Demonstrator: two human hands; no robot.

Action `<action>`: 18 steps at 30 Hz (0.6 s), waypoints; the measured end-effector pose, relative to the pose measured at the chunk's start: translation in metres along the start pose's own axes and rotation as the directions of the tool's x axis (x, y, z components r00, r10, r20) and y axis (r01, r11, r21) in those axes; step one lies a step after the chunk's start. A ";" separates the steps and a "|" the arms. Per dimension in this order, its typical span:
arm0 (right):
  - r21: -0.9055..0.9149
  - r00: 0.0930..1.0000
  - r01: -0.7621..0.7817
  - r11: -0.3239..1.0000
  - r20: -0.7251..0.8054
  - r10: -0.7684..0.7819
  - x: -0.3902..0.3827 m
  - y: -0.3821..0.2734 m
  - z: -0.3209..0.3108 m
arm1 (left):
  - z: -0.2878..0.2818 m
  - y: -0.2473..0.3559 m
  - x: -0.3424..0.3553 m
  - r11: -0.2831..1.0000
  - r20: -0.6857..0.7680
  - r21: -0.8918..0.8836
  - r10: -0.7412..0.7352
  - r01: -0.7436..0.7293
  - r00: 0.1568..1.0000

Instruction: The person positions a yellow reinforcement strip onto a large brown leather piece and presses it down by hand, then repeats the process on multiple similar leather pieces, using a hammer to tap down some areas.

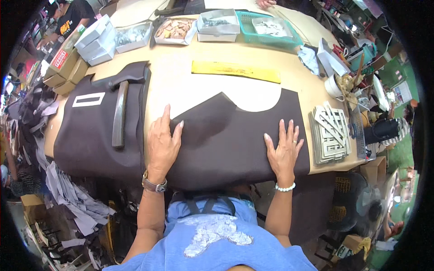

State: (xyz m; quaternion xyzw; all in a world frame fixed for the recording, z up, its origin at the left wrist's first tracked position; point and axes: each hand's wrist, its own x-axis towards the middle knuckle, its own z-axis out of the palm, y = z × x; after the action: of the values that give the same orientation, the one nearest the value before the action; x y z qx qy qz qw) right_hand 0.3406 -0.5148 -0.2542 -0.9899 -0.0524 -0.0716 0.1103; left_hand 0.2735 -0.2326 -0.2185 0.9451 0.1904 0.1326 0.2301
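Note:
A dark brown sheet of material (pixel 217 144) lies flat before me, its far edge cut in a notched outline. My left hand (pixel 163 139) rests at the sheet's left edge with fingers extended, holding nothing. Over on the right part, my right hand (pixel 285 148) lies flat with fingers spread. To the left is a stack of folded dark material (pixel 97 131). On that stack lie a hammer (pixel 119 115) and a white rectangular frame (pixel 88 99). Beyond the sheet, a yellow strip (pixel 236 71) stretches across the table.
Beside the sheet's right edge sits a pile of pale slotted plates (pixel 327 133). Along the back stand a box of tan pieces (pixel 175 30), a teal basket (pixel 271 29) and white boxes (pixel 97 39). Cardboard boxes (pixel 68 67) stand at far left. Another person (pixel 74 18) is beyond them.

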 end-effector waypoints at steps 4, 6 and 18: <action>-0.002 1.000 -0.011 1.000 0.011 0.011 -0.001 0.003 0.004 | -0.007 0.015 0.004 0.821 -0.038 -0.546 0.175 -0.167 0.984; 0.010 1.000 0.000 1.000 0.017 -0.001 0.000 0.000 0.004 | -0.013 0.014 0.004 0.738 -0.171 -0.592 0.278 -0.324 0.945; 0.023 0.991 0.100 0.995 0.092 -0.102 0.013 -0.010 -0.002 | 0.014 0.029 -0.036 0.895 0.031 0.026 0.445 -0.446 0.895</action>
State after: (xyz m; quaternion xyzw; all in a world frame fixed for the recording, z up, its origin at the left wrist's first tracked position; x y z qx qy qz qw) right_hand 0.3522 -0.5041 -0.2477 -0.9872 -0.1083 -0.0305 0.1130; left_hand 0.2547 -0.2765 -0.2221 0.9687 -0.0316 0.1671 0.1806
